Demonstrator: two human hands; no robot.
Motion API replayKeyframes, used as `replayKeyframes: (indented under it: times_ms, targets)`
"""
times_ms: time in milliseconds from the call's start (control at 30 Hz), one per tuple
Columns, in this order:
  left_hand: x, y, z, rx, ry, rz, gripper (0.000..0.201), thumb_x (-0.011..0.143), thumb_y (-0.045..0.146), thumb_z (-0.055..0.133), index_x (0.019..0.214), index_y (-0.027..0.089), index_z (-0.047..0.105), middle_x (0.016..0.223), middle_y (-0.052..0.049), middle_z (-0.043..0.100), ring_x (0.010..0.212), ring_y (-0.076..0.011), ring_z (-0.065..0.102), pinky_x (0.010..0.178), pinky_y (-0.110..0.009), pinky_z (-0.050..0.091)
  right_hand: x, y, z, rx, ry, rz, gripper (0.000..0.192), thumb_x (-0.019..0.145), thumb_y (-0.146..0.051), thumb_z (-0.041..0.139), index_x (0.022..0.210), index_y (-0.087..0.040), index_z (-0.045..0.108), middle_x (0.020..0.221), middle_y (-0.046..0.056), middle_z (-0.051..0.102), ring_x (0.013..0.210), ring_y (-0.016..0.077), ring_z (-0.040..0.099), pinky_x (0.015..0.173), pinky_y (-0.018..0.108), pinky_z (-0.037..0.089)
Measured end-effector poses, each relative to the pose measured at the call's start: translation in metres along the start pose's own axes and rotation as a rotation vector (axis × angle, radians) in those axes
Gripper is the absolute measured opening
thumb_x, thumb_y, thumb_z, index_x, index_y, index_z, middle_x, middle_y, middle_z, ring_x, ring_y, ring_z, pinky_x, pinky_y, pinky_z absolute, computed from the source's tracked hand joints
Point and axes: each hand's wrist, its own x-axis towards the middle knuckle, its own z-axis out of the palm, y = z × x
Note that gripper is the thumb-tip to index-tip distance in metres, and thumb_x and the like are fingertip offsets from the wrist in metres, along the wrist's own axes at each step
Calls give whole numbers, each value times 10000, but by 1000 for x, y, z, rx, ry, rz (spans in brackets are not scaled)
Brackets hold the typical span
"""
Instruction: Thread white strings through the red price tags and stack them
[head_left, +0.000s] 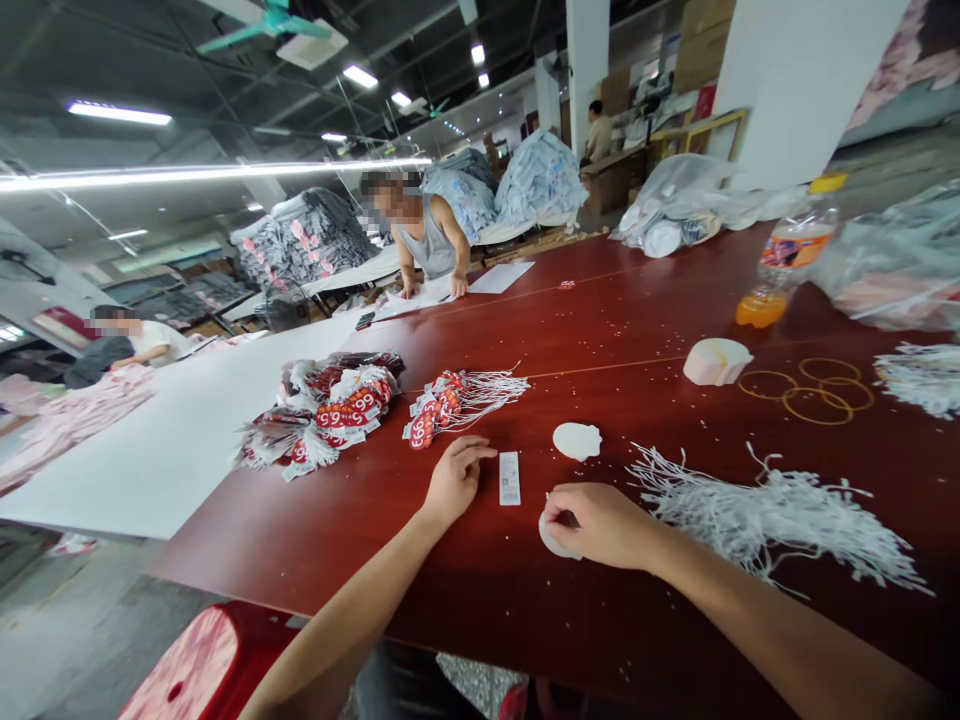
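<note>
Small white barcode label [509, 478] flat on the red table [600, 330], round white tag [553, 541] just beside.

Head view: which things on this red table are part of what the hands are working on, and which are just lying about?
In hand:
right hand on a white round tag
left hand beside the barcode label
loose white strings
strung red tags

Lying about:
orange drink bottle
rubber bands
plastic bags
</note>
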Motion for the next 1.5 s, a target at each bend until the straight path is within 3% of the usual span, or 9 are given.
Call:
replayKeyframes:
  times_ms: [67,167,300,433,633,833,1000,1233,1500]
  targets:
    - [1,13,6,130,26,-161,242,934,307,599,1140,190,649,1046,-78,658,923,-207,647,846,-369,553,0,0,0,-6,3,2,105,811,-191,597,774,-239,683,814,-31,722,725,156,644,683,260,408]
    - [7,32,15,296,-65,-214,509,766,548,770,1087,175,640,997,-90,640,917,-260,630,831,-395,539,0,-1,0,-13,0,10,116,816,-187,596,777,-242,690,816,-32,723,726,155,644,686,260,408]
    - [13,32,12,305,-202,1,237,836,219,693,1072,237,683,1050,-63,648,956,-222,615,872,-350,526,0,-2,-1,-13,-3,-1,118,819,-186,596,801,-241,698,830,-31,721,734,148,641,692,253,408]
    - [5,19,3,269,-162,211,339,861,99,595,1152,252,679,1180,-50,646,1039,-210,602,936,-365,517,-1,-2,-1,-9,3,1,125,818,-180,592,791,-238,699,823,-26,717,727,149,636,686,252,408]
    - [8,23,0,374,-164,151,322,865,232,672,1186,245,671,1085,-73,644,972,-228,613,850,-352,549,1,-2,-1,-2,-10,4,129,814,-174,594,784,-240,700,818,-20,718,720,153,634,678,255,406]
    - [29,28,-3,468,-341,128,107,850,150,628,818,193,721,926,-71,660,825,-211,639,713,-300,520,1,0,2,-29,-10,9,120,823,-184,603,801,-247,703,822,-24,715,730,154,636,686,258,412]
    - [24,23,3,415,-238,85,104,830,125,633,821,201,705,915,-40,681,837,-204,641,748,-303,517,1,2,2,-33,15,-17,115,835,-165,593,832,-240,679,853,-24,696,748,144,632,705,254,431]
    - [12,18,10,366,-126,107,125,825,102,627,864,198,696,933,-37,684,863,-197,633,760,-299,522,20,-8,7,-286,167,-120,124,913,-177,583,817,-211,653,1265,24,659,1045,234,601,927,394,429]
    - [2,15,19,257,-14,189,98,846,194,657,940,204,681,979,-47,667,907,-206,609,801,-316,519,25,-1,19,-329,175,-136,122,921,-173,605,812,-214,639,1244,7,683,1070,242,570,925,412,432]
